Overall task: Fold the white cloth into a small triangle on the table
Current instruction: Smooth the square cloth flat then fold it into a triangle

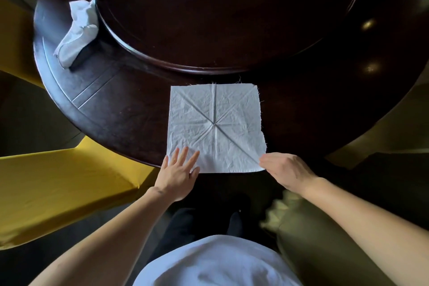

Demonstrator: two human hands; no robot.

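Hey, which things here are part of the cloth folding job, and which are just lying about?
Part of the job:
white cloth, spread flat
left hand, flat on its near left corner
right hand, pinching its near right corner
table

Lying about:
crumpled cloth
yellow chair
turntable

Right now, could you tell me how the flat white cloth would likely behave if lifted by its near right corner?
The white cloth looks thin and wrinkled, so it would probably droop limply. Its pressed creases suggest it folds readily along them. With the left hand flat on it, it likely won't slide as the right hand lifts.
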